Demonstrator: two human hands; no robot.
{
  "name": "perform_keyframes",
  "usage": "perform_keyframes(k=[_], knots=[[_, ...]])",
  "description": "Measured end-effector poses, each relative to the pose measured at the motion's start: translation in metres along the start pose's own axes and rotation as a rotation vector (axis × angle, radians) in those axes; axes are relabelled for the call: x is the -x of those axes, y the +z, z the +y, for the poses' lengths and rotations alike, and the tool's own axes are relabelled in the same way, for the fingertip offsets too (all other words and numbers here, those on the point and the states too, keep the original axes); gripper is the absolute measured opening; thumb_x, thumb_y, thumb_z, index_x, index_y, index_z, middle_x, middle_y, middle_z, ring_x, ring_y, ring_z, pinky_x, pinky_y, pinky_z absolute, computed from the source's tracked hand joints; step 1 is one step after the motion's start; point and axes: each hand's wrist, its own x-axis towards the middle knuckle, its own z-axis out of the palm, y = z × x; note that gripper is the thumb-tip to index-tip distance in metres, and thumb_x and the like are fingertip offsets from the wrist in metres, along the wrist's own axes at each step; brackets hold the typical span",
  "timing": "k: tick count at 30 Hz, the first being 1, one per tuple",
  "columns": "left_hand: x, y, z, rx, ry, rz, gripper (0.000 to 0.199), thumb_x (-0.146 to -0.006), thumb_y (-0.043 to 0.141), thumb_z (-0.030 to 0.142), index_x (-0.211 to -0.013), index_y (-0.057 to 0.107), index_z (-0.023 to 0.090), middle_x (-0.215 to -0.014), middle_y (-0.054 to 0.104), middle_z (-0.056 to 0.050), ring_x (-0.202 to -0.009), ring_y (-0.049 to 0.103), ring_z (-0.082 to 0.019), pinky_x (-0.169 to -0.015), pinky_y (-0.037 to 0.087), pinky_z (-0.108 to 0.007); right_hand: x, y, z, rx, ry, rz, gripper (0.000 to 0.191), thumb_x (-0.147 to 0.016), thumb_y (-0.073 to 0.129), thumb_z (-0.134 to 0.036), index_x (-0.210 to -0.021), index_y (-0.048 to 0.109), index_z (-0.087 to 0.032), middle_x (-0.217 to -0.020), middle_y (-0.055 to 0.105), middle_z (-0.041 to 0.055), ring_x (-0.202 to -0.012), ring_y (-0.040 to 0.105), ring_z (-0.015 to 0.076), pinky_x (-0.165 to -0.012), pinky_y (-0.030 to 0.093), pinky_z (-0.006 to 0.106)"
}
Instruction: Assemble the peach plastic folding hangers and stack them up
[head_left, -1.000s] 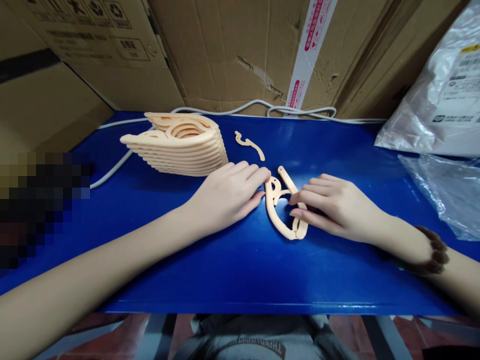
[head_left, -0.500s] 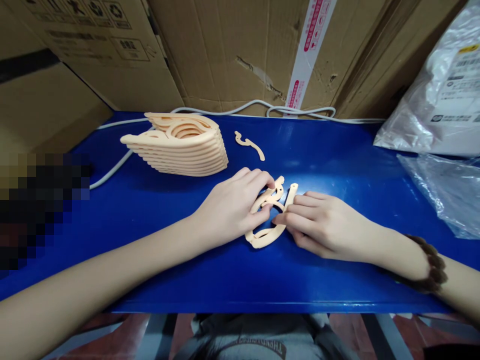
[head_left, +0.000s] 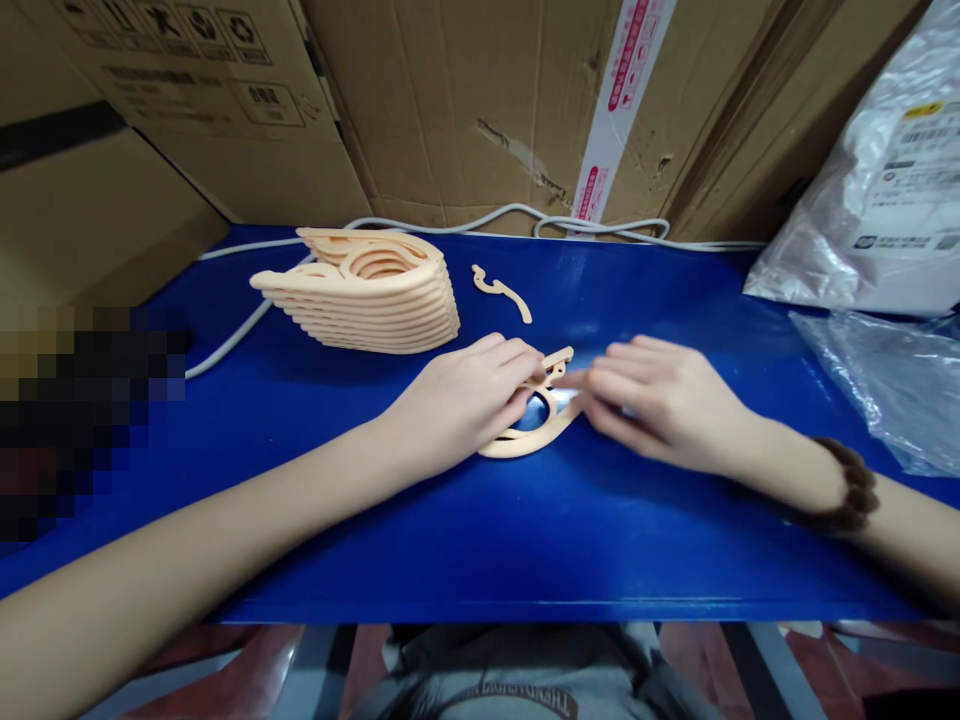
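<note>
A beige plastic folding hanger [head_left: 529,442] lies in front of me on the blue table, its curved arm bowed toward the near edge. My left hand [head_left: 469,400] grips it from the left, thumb and fingers closed around it and covering part of it. At the hanger's right end is my right hand [head_left: 664,400], its thumb and fingers closed about the arm's tip and the index finger reaching toward the upper part. Beyond the hands lies a loose curved beige piece [head_left: 504,289]. A tall stack of matching folded hangers [head_left: 367,310] stands to its left.
A white cable [head_left: 480,218] runs along the back of the blue table [head_left: 420,550]. Cardboard boxes [head_left: 450,90] stand behind it. Clear plastic packaging [head_left: 862,230] with labels sits at the right. A pixelated dark area covers the left side.
The hanger's arm has swung up and to the right, closing toward the upper part. My right hand has moved up slightly with it. The left hand keeps its hold.
</note>
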Motion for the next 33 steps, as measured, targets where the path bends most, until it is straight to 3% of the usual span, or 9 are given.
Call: perform_keyframes(k=[4,8,13,16,20,25,33], knots=[[0.0,-0.002,-0.003,-0.174,0.081,0.033,0.02,-0.097,0.05,0.016,-0.111,0.065,0.014,-0.111,0.067,-0.006,-0.094,0.062,-0.019,-0.077,0.051,-0.03,-0.034,-0.004,0.032,0.01,0.202,-0.03,0.027,-0.097,0.045,-0.03,-0.107,0.066,-0.016,-0.091,0.066,0.0076,-0.085,0.059,0.0213,-0.068,0.037,0.031],[0.0,-0.006,-0.005,-0.267,0.164,-0.007,0.021,-0.095,0.052,0.013,-0.111,0.065,0.013,-0.113,0.067,-0.007,-0.092,0.064,-0.019,-0.074,0.051,-0.03,-0.08,0.015,0.056,0.045,0.259,-0.051,0.026,-0.095,0.049,-0.031,-0.103,0.07,-0.018,-0.098,0.064,0.0091,-0.088,0.058,0.0236,-0.064,0.033,0.031],[-0.002,-0.01,-0.012,-0.367,0.213,-0.045,0.023,-0.097,0.045,0.01,-0.107,0.066,0.011,-0.109,0.069,-0.009,-0.089,0.064,-0.02,-0.073,0.049,-0.031,-0.124,0.047,0.06,0.06,0.318,0.011,0.036,-0.092,0.054,-0.044,-0.101,0.073,-0.014,-0.105,0.064,0.0137,-0.093,0.057,0.0271,-0.065,0.034,0.033],[-0.003,-0.012,-0.015,-0.417,0.212,-0.044,0.024,-0.097,0.044,0.01,-0.104,0.067,0.011,-0.102,0.069,-0.009,-0.086,0.064,-0.021,-0.071,0.047,-0.032,-0.13,0.052,0.058,0.067,0.32,0.037,0.029,-0.09,0.054,-0.035,-0.094,0.072,-0.013,-0.105,0.064,0.0152,-0.094,0.056,0.0279,-0.068,0.036,0.035],[-0.004,-0.012,-0.014,-0.497,0.208,-0.036,0.027,-0.097,0.041,0.009,-0.096,0.069,0.01,-0.096,0.07,-0.01,-0.078,0.064,-0.021,-0.067,0.045,-0.033,-0.109,0.044,0.062,0.017,0.388,0.024,0.019,-0.083,0.058,-0.03,-0.085,0.07,-0.014,-0.104,0.065,0.0138,-0.093,0.057,0.0277,-0.068,0.04,0.035],[-0.003,-0.009,-0.01,-0.523,0.18,-0.002,0.03,-0.097,0.039,0.007,-0.095,0.069,0.009,-0.093,0.07,-0.011,-0.077,0.065,-0.022,-0.064,0.043,-0.034,-0.056,0.022,0.067,-0.152,0.408,0.112,0.012,-0.081,0.061,-0.027,-0.079,0.068,-0.017,-0.093,0.068,0.0092,-0.087,0.062,0.0248,-0.076,0.045,0.035],[-0.003,-0.008,0.0,-0.508,0.099,0.026,0.028,-0.098,0.041,0.011,-0.097,0.069,0.009,-0.095,0.072,-0.011,-0.083,0.068,-0.024,-0.066,0.048,-0.035,0.009,-0.005,0.04,-0.304,0.455,0.086,0.007,-0.081,0.06,-0.026,-0.086,0.058,-0.021,-0.085,0.067,0.0029,-0.074,0.062,0.0189,-0.066,0.045,0.031]])
